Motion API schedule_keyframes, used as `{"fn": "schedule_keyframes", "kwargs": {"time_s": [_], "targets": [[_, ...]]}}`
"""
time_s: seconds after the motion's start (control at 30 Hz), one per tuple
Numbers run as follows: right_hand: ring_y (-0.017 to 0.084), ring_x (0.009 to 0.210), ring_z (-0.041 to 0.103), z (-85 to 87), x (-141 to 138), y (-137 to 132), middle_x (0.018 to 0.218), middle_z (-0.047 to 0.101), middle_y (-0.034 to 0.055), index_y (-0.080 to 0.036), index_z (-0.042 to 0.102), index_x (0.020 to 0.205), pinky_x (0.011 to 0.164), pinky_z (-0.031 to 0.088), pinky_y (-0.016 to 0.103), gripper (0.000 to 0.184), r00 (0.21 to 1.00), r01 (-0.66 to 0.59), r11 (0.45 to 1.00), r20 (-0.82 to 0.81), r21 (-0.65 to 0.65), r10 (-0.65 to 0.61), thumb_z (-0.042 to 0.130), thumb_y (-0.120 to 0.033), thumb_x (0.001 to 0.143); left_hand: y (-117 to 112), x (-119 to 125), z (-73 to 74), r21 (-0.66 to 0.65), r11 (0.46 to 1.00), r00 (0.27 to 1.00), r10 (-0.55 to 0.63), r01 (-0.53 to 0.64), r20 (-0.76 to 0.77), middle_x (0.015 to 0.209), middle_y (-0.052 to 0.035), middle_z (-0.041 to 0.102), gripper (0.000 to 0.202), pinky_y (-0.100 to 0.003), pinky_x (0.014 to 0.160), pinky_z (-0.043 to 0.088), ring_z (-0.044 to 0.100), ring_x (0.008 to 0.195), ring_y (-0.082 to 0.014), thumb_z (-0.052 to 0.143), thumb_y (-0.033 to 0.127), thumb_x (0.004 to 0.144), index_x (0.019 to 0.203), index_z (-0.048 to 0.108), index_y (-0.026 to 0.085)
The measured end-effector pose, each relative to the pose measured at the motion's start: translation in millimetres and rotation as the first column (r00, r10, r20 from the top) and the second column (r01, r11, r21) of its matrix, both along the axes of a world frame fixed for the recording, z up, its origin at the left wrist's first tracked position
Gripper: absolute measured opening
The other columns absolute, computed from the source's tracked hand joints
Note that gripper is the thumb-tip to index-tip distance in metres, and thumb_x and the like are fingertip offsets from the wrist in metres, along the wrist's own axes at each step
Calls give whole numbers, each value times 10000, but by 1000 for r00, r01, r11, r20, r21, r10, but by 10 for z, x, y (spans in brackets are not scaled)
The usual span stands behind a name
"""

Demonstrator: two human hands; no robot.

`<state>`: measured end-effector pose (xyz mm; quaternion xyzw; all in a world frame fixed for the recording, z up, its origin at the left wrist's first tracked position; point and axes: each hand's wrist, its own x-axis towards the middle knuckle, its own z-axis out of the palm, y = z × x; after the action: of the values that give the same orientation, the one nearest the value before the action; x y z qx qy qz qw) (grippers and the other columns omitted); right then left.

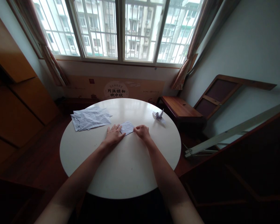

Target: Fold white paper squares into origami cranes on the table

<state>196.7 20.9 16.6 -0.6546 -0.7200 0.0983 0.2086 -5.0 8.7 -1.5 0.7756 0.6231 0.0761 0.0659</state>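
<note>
A small folded piece of paper (127, 128) lies near the middle of the round white table (121, 174). My left hand (114, 134) rests on its left side, fingers stretched out and lying flat on the paper and tabletop. At its right edge my right hand (142, 132) pinches the paper between thumb and curled fingers. To the left is a stack of creased paper sheets (91, 119). On the right side of the tabletop stands a folded paper crane (158, 115).
Beyond the table, a printed cardboard panel (84, 84) leans below the barred window (140, 34). A wooden stool or bench (182, 106) stands at the right, near a pale metal frame (214, 143). Wooden cabinets (23, 112) line the left wall.
</note>
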Motion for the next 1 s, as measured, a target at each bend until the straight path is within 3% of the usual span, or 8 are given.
{"fn": "schedule_keyframes", "kwargs": {"time_s": [0.3,0.6,0.77,0.87,1.0], "targets": [[203,900,633,44,31,-33,800,731,86,-215,752,734,804,357,290,338,995,89,996,-41,-10,-89,476,-367,859,13,-11,-23,1,1000,1000,-1,1,9,1539,-83,307,645,-568,1133,129,219,1422,-320,352,580,893,1432,369,226],[182,755,650,4,19,-18,716,721,81,-197,742,687,699,376,250,343,996,49,999,-73,4,-48,486,-345,861,34,-13,-55,8,1000,1000,-6,5,18,1540,-83,304,643,-573,1131,126,213,1425,-316,350,581,891,1430,366,230],[209,852,649,-43,-9,1,788,734,100,-182,752,698,779,405,263,310,999,1,994,-34,111,2,519,-310,859,18,-9,-35,8,1000,1000,-5,5,18,1537,-84,310,646,-576,1130,131,212,1426,-315,359,575,889,1429,369,221],[213,946,634,-74,-40,3,821,737,94,-184,761,713,840,418,261,267,993,-80,985,-76,155,93,556,-290,845,10,-7,-22,7,1000,1000,-6,6,14,1536,-90,310,649,-576,1128,132,215,1425,-315,357,574,891,1431,366,213],[171,940,637,-115,-97,-11,776,734,51,-202,769,717,819,437,217,234,918,-334,931,-172,147,357,583,-277,837,14,-9,-26,9,1000,1000,-12,12,14,1538,-87,308,643,-569,1131,129,219,1423,-315,355,580,891,1429,369,228]]}}
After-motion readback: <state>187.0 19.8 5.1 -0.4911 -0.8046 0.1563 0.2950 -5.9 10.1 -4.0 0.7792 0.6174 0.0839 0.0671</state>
